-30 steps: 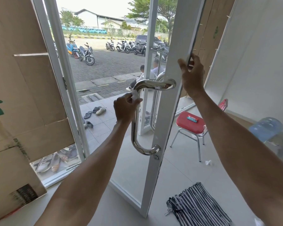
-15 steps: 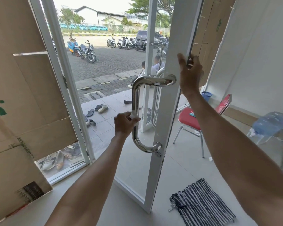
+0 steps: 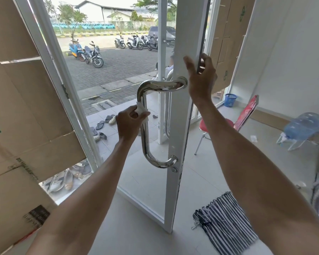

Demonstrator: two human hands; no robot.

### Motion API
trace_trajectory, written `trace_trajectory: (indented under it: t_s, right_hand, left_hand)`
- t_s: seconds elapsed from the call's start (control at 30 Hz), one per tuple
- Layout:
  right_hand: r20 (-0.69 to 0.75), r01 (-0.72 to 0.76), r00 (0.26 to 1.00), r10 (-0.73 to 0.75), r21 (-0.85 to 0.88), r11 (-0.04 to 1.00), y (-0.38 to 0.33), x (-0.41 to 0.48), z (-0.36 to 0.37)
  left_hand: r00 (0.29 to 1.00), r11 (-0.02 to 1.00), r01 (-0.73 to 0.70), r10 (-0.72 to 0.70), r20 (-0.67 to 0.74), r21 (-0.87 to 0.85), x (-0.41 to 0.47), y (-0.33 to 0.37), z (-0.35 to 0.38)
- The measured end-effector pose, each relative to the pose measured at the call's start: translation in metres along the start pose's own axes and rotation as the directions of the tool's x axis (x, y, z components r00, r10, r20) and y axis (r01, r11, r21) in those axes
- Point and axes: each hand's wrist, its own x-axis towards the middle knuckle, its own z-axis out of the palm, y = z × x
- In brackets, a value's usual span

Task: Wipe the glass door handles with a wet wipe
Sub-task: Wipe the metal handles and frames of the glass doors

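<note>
Here the left hand (image 3: 132, 122) is curled round a white wet wipe (image 3: 141, 109) and holds it against the upright bar of the chrome door handle (image 3: 145, 144), a little below the handle's upper bend. The wipe shows between the fingers and the bar, bunched rather than spread flat. The handle is a long loop fixed at top and bottom to the white frame of the glass door (image 3: 180, 126), which stands ajar. A second handle (image 3: 167, 118) shows on the far face of the door, partly hidden by the frame.

The right hand (image 3: 201, 80) grasps the door's edge just above the handle's upper mount, thumb on the near face and fingers hooked round the edge.

To the left, sheets of brown cardboard (image 3: 26, 107) cover a glazed panel. On the floor at the near right lies a black-and-white striped cloth (image 3: 226, 227). Farther right stand a red chair (image 3: 245, 115), a blue basket (image 3: 230, 100) and a tilted blue water jug (image 3: 304, 126). Beyond the doorway, sandals (image 3: 103, 124) lie on the tiled step, and motorbikes (image 3: 92, 54) are parked on the far paved yard.
</note>
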Motion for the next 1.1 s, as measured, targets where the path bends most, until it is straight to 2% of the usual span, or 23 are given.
trace_trajectory:
  t_s: [0.1,0.2,0.4,0.5,0.63,0.77,0.97,1.1]
  right_hand:
    - [-0.013,0.000,1.000,0.000,0.005,1.000,-0.001,-0.001,0.002]
    - [-0.040,0.011,0.999,-0.010,0.021,1.000,-0.001,-0.006,0.004]
    - [-0.086,0.024,0.996,-0.022,0.033,0.999,-0.001,-0.014,0.008]
    - [-0.090,0.021,0.996,-0.019,0.022,1.000,0.000,-0.022,0.008]
    - [-0.093,0.015,0.996,-0.014,0.007,1.000,-0.001,-0.027,0.007]
    - [-0.097,-0.009,0.995,0.007,-0.015,1.000,-0.004,-0.031,0.007]
    - [-0.102,-0.031,0.994,0.030,-0.010,0.999,-0.004,-0.039,0.007]
    - [-0.094,-0.025,0.995,0.022,-0.028,0.999,-0.002,-0.045,0.006]
  left_hand:
    - [0.999,1.000,0.006,-0.007,-0.035,-0.015,-0.019,-0.007,0.005]
    - [0.998,0.997,0.058,-0.056,-0.043,0.057,-0.038,-0.020,0.009]
    - [0.948,0.949,0.273,-0.293,0.124,0.158,-0.067,-0.060,0.008]
    - [0.912,0.917,0.331,-0.371,0.173,0.222,-0.074,-0.069,0.007]
    - [0.902,0.920,0.324,-0.371,0.222,0.221,-0.067,-0.066,0.001]
    - [0.918,0.951,0.297,-0.310,0.246,0.090,-0.054,-0.057,-0.009]
    - [0.978,0.987,0.152,-0.142,0.151,-0.053,-0.035,-0.036,-0.016]
    - [0.960,0.972,0.234,-0.225,0.164,-0.039,-0.044,-0.046,-0.012]
